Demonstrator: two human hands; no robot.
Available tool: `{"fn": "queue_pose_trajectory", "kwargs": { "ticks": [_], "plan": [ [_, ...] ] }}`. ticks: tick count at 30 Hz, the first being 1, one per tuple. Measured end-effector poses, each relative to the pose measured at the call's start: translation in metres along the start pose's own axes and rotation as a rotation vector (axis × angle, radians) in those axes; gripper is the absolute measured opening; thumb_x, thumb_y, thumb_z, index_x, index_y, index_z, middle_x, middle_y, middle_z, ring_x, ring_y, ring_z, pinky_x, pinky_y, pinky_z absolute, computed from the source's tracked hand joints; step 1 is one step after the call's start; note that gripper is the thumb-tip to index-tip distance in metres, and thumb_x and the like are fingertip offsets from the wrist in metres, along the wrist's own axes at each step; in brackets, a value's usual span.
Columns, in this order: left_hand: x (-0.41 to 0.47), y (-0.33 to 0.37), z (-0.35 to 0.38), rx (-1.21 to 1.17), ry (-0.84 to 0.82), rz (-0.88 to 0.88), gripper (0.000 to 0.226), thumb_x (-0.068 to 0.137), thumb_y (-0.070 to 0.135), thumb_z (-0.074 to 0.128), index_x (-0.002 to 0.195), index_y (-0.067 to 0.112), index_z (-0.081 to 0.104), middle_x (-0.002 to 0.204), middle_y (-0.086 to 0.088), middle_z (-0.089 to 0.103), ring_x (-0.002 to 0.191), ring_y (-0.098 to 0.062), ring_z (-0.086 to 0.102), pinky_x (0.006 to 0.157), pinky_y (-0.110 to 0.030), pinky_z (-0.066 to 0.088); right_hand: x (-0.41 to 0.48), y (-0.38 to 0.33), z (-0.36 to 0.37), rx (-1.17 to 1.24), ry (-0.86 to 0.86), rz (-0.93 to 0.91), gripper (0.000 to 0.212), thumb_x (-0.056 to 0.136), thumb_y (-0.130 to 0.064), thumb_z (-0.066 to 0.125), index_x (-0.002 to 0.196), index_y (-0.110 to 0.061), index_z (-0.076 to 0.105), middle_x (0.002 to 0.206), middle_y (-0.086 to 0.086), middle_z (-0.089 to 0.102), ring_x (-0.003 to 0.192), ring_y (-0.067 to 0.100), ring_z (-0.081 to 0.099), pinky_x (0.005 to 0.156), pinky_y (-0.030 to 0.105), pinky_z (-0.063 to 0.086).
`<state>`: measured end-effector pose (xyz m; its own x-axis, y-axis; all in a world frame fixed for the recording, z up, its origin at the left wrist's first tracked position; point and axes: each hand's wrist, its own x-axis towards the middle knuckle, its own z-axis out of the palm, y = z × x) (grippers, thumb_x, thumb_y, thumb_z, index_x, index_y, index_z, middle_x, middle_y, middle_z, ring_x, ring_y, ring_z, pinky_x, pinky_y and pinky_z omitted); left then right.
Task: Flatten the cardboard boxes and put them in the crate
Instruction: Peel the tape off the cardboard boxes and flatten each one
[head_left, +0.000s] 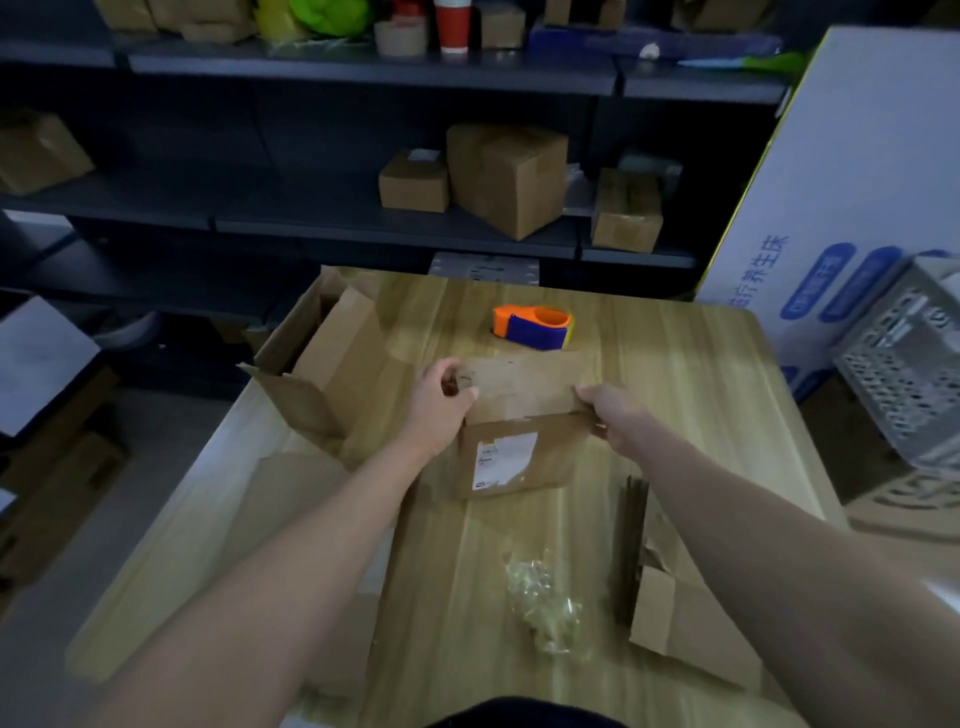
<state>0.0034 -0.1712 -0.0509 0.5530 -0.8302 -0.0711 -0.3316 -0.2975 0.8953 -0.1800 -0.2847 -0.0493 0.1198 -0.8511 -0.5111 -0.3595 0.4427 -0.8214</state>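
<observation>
- box (511, 457) stands mid-bench (675, 374), label facing the person, top flap raised.
- left hand (441, 402) curls round the flap's left edge.
- right hand (615, 418) pinches the flap's right corner.
- grey crate (904, 358) sits beyond the bench's right side, well apart from the box.
- tape dispenser (535, 327) lies just behind the box; an open carton (322, 364) is at left; flat cardboard (691, 623) and crumpled plastic (545, 603) lie nearer the person.

Light: dim, bluish.
Glare: pale sheen on desk (171, 525), left of left grip (441, 405).
Blur: soft throughout; shelf (363, 73) beyond it haziest.
Edges: wide-angle bending.
</observation>
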Motion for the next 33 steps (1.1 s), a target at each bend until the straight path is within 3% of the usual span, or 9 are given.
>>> {"fn": "queue_pose_trajectory", "kwargs": {
  "ticks": [2,4,8,10,12,16,23,30,33],
  "plan": [
    [-0.001,-0.002,0.004,-0.031,0.026,-0.047,0.043,0.086,0.014,0.064,0.127,0.016,0.050,0.126,-0.008,0.048,0.112,-0.020,0.052,0.102,-0.038,0.043,0.004,-0.002,-0.003,-0.308,0.066,-0.169,0.048,0.087,-0.032,0.066,0.125,-0.009,0.049,0.124,0.012,0.053,0.105,0.025,0.055,0.086,0.036,0.048],
    [0.000,-0.004,0.004,-0.062,0.004,-0.086,0.044,0.086,0.011,0.065,0.127,0.014,0.049,0.124,-0.008,0.053,0.107,-0.019,0.053,0.096,-0.032,0.045,0.000,-0.011,0.000,-0.632,0.054,-0.403,0.078,0.080,-0.044,0.070,0.144,-0.018,0.032,0.146,0.009,0.034,0.135,0.034,0.030,0.109,0.048,0.031],
    [0.000,-0.004,0.005,-0.062,-0.031,-0.066,0.039,0.085,0.007,0.066,0.123,0.009,0.056,0.096,-0.003,0.060,0.082,-0.012,0.055,0.072,-0.017,0.044,-0.009,-0.022,0.023,-1.044,-0.257,-0.577,0.111,0.069,-0.062,0.070,0.152,-0.022,0.007,0.160,0.000,0.002,0.146,0.027,-0.011,0.114,0.052,-0.006],
    [0.000,-0.005,0.003,0.014,-0.022,-0.010,0.031,0.085,0.008,0.067,0.115,0.008,0.064,0.085,0.000,0.058,0.073,-0.010,0.052,0.065,-0.016,0.041,-0.009,-0.023,0.029,-1.125,-0.304,-0.556,0.113,0.071,-0.063,0.067,0.152,-0.020,0.002,0.160,0.001,-0.001,0.145,0.025,-0.016,0.115,0.052,-0.009],
    [0.002,-0.005,0.001,0.067,-0.010,0.017,0.026,0.085,0.011,0.067,0.111,0.011,0.068,0.090,-0.004,0.060,0.076,-0.013,0.053,0.068,-0.019,0.040,-0.006,-0.026,0.029,-1.170,-0.315,-0.544,0.113,0.073,-0.064,0.065,0.152,-0.017,0.000,0.160,0.002,-0.002,0.145,0.024,-0.015,0.116,0.051,-0.007],
    [0.005,-0.007,0.002,0.079,-0.006,0.002,0.019,0.084,0.012,0.068,0.102,0.016,0.065,0.079,0.005,0.054,0.068,-0.006,0.049,0.061,-0.015,0.038,-0.003,-0.031,0.030,-1.192,-0.323,-0.535,0.113,0.073,-0.064,0.065,0.152,-0.016,-0.001,0.160,0.001,-0.003,0.145,0.024,-0.015,0.116,0.050,-0.005],
    [0.017,-0.004,-0.001,0.227,-0.072,0.042,0.008,0.084,0.013,0.068,0.086,0.015,0.060,0.079,-0.001,0.055,0.076,-0.018,0.050,0.071,-0.032,0.042,0.004,-0.026,0.035,-1.188,-0.318,-0.520,0.114,0.071,-0.064,0.066,0.152,-0.020,0.001,0.160,-0.001,-0.002,0.145,0.024,-0.016,0.116,0.050,-0.006],
    [0.022,0.000,-0.002,0.241,-0.114,0.003,0.013,0.085,0.009,0.065,0.078,0.013,0.054,0.068,0.004,0.048,0.069,-0.017,0.045,0.059,-0.026,0.035,0.002,-0.026,0.036,-1.182,-0.314,-0.506,0.112,0.070,-0.062,0.068,0.152,-0.020,0.003,0.160,0.000,-0.002,0.145,0.026,-0.015,0.115,0.052,-0.006],
    [0.027,0.004,-0.003,0.269,-0.161,-0.021,0.024,0.087,0.007,0.062,0.068,0.016,0.050,0.069,0.002,0.050,0.073,-0.018,0.049,0.064,-0.028,0.040,0.000,-0.026,0.036,-1.184,-0.307,-0.508,0.112,0.071,-0.061,0.068,0.152,-0.020,0.004,0.160,0.001,-0.001,0.145,0.026,-0.015,0.115,0.052,-0.006]
  ]
}}
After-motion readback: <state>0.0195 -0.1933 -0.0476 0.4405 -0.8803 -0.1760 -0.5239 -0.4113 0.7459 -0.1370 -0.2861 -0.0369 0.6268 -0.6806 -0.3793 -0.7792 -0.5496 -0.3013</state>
